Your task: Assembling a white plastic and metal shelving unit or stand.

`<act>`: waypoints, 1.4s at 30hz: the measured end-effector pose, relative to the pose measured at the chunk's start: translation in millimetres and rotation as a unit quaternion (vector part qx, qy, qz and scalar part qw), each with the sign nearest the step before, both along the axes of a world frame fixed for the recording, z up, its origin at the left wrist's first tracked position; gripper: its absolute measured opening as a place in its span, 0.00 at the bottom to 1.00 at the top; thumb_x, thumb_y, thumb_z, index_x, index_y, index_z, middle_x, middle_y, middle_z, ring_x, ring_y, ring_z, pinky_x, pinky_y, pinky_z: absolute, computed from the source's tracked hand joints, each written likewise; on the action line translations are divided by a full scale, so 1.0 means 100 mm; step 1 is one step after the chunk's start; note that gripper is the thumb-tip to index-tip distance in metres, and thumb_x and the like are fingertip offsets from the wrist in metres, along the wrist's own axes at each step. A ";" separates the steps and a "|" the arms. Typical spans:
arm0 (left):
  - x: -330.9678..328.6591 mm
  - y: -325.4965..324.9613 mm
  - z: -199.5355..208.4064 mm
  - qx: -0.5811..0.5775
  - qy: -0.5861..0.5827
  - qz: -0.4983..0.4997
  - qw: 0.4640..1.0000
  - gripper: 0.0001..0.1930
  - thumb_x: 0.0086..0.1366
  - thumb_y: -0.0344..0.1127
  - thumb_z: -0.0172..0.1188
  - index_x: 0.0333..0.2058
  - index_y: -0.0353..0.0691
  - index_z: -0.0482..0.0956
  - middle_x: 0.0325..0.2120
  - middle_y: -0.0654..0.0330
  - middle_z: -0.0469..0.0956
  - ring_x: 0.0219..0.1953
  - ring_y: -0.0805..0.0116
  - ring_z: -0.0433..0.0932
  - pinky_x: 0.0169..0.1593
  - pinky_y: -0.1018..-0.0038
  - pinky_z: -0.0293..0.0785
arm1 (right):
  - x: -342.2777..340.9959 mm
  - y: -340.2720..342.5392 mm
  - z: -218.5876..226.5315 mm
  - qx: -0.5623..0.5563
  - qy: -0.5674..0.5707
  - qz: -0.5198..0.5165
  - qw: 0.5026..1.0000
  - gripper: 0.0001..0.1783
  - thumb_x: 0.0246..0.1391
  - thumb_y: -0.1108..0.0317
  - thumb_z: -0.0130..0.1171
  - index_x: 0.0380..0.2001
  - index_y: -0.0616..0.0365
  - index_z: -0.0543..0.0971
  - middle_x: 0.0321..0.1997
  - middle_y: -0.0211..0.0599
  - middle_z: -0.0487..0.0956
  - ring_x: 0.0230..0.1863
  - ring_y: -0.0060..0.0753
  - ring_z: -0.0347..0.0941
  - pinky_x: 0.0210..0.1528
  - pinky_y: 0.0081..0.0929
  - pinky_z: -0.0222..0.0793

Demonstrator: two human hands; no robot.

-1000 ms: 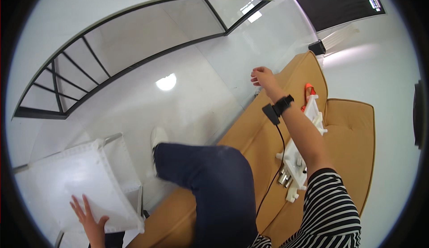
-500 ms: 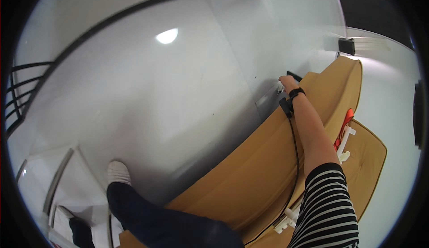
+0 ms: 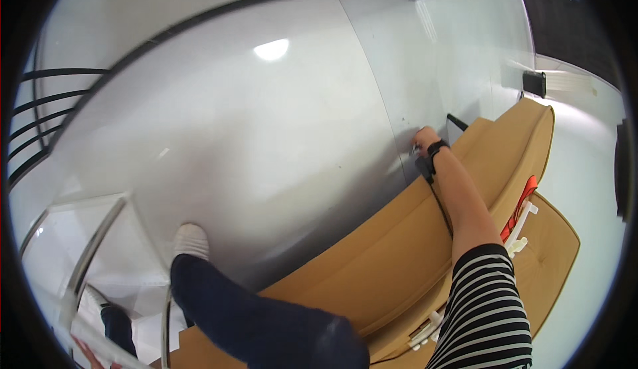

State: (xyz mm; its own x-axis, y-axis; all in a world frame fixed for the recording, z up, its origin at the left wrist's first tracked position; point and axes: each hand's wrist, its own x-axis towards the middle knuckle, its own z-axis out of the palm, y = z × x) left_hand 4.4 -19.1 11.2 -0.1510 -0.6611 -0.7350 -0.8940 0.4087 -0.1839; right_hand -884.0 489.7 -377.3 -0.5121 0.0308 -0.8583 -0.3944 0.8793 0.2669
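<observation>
Fingers [image 3: 420, 137] of the right hand [image 3: 427, 141] hold something shiny [image 3: 415, 149] beside a sofa [image 3: 369, 252].

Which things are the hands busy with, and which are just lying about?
At the hands:
small silvery piece, too small to identify, by the right hand
white-panelled metal-tube frame, by the partly visible left hand

Lying about:
red band and white plastic-looking pieces on the tan upholstered sofa

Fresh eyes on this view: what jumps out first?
The tan sofa sweeping across the lower right, a striped sleeve stretched over it. Then the right hand, just past the sofa's edge against the shiny pale floor. A vivid orange-red strap-like item also stands out at the picture's right.
</observation>
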 end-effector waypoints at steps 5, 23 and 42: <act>0.11 -0.05 -0.28 -0.073 0.178 -0.078 0.978 0.57 0.47 0.75 0.51 0.67 0.41 0.48 0.69 0.48 0.37 0.71 0.47 0.36 0.69 0.52 0.38 | 1.22 -1.13 0.55 -0.208 0.126 -0.024 0.970 0.16 0.39 0.69 0.55 0.35 0.61 0.80 0.37 0.47 0.81 0.37 0.47 0.79 0.41 0.38 0.76; 0.54 0.14 -0.07 0.059 0.332 -0.111 0.935 0.40 0.52 0.35 0.67 0.64 0.41 0.59 0.67 0.49 0.50 0.69 0.46 0.45 0.68 0.58 0.48 | 3.60 1.46 4.62 -0.235 0.404 -0.208 0.859 0.16 0.44 0.68 0.53 0.36 0.64 0.81 0.30 0.51 0.81 0.28 0.49 0.80 0.36 0.37 0.77; 1.21 0.17 0.08 -0.052 0.390 -0.030 0.919 0.26 0.60 0.48 0.60 0.52 0.35 0.73 0.49 0.44 0.74 0.54 0.50 0.72 0.55 0.64 0.70 | 6.39 -2.84 6.25 -0.689 -0.240 -0.043 0.682 0.11 0.58 0.69 0.55 0.42 0.63 0.74 0.32 0.36 0.78 0.34 0.27 0.77 0.39 0.25 0.75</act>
State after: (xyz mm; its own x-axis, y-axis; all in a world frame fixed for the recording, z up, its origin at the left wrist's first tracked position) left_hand 125.4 -2.0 19.2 -0.6431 -0.6949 -0.3218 -0.7473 0.4778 0.4617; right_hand -245.0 205.6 247.9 -0.2087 -0.9632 -0.1695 -0.0770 0.1890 -0.9790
